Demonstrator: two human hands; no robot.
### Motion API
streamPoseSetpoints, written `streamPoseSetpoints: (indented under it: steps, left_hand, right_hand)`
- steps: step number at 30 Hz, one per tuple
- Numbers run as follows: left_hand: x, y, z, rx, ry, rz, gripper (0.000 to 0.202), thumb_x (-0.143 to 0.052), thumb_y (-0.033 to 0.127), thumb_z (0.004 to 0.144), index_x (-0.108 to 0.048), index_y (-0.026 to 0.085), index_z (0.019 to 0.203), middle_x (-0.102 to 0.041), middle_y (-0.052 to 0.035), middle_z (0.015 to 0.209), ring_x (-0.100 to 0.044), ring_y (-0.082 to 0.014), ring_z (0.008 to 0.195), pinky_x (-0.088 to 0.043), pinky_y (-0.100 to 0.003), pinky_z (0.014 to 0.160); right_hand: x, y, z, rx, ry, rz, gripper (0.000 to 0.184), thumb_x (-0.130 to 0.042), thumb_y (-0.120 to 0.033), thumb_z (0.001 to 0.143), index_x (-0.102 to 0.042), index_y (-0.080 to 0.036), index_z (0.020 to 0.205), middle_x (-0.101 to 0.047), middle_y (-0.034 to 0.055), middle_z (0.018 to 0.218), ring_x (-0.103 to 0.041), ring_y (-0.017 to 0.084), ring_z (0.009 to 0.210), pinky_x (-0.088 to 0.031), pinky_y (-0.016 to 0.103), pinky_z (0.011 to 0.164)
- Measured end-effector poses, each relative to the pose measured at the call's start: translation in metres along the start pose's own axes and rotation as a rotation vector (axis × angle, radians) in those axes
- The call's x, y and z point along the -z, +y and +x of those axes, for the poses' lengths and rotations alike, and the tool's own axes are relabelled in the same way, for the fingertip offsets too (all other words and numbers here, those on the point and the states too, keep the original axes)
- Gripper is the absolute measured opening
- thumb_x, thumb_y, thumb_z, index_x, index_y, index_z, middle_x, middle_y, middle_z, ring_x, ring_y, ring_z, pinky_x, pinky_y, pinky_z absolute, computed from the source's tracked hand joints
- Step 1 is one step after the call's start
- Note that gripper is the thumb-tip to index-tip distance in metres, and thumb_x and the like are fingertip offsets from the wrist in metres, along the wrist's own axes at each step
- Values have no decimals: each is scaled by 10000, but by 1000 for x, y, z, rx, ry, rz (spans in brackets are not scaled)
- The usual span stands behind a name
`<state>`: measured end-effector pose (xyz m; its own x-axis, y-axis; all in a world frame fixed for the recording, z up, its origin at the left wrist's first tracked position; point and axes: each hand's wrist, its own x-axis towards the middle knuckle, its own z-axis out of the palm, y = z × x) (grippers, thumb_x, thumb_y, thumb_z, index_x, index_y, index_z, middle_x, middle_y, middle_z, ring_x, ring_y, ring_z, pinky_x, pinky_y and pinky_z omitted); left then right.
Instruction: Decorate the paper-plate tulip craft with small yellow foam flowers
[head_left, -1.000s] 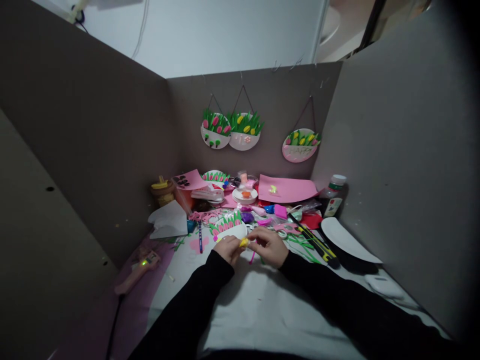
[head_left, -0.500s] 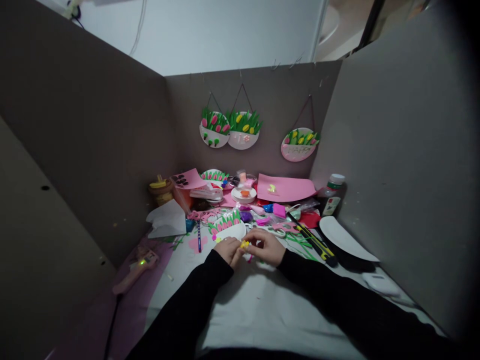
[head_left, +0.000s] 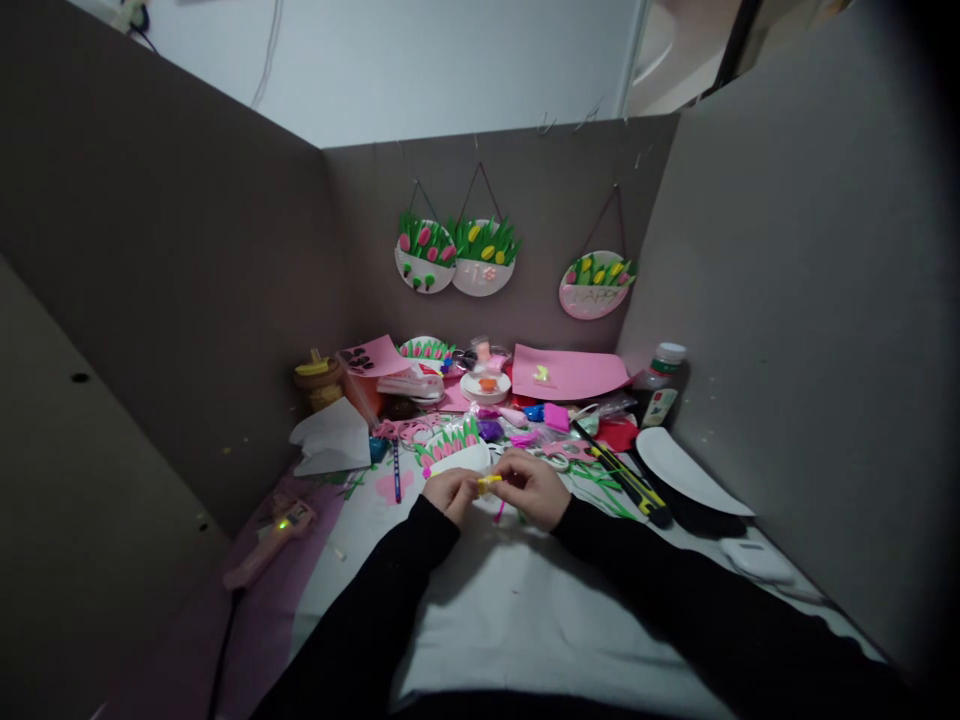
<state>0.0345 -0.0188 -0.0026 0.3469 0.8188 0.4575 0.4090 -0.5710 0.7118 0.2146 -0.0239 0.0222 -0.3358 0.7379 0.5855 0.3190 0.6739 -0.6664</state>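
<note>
Between the fingertips of both hands is a small yellow piece (head_left: 489, 482), soft-looking like modelling clay; its exact kind I cannot make out. My left hand (head_left: 451, 492) pinches it from the left. My right hand (head_left: 531, 490) grips it from the right, fingers curled. Just beyond the hands lies a white paper plate craft (head_left: 459, 460) with pink tulips and green leaves, partly hidden by my fingers. A thin pink strip (head_left: 499, 512) rests on the cloth below the hands.
Scissors (head_left: 556, 462), green strips (head_left: 600, 485) and a yellow-black utility knife (head_left: 634, 488) lie to the right, beside a white half plate (head_left: 686, 470). A pink glue gun (head_left: 270, 545) with a cord sits left. Tulip plates (head_left: 486, 278) hang on the grey back panel (head_left: 360, 200).
The fingers have shifted slightly around the yellow piece, which now looks longer and flatter between them. The whole view has moved a little.
</note>
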Motion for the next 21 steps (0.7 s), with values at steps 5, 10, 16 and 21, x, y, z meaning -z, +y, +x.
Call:
streamPoseSetpoints:
  steps: [5, 10, 16, 21]
  left_hand:
    - [0, 3, 2, 200, -81, -70, 486, -377, 495, 800, -651, 105, 705, -562, -21, 558, -484, -116, 536, -351, -214, 493]
    - [-3, 5, 2, 198, -72, -84, 490, -409, 516, 776, -663, 100, 730, -536, -11, 543, -459, -111, 530, -332, -218, 499]
    - [-5, 2, 2, 413, -267, -464, 688, -402, 730, 653, -636, 94, 772, -543, -17, 521, -444, -99, 432, -312, -218, 423]
    - [-4, 3, 5, 431, -269, -524, 577, -487, 687, 632, -554, 117, 581, -479, 11, 462, -384, -66, 398, -259, -208, 415]
  right_hand:
    - [3, -1, 0, 41, -116, -5, 166, -581, -281, 780, -658, -204, 906, -550, 35, 788, -484, 118, 635, -402, 243, 563]
    - [0, -3, 0, -34, -98, 13, 179, -598, -343, 771, -667, -192, 839, -529, 29, 755, -477, 115, 616, -389, 232, 529]
    - [-1, -6, -1, 89, -130, 5, 220, -484, -354, 844, -604, -179, 785, -506, 31, 754, -492, 138, 685, -413, 270, 626]
    - [-2, -3, -2, 147, -126, -39, 225, -400, -334, 881, -546, -186, 796, -494, 45, 783, -488, 164, 744, -410, 300, 678]
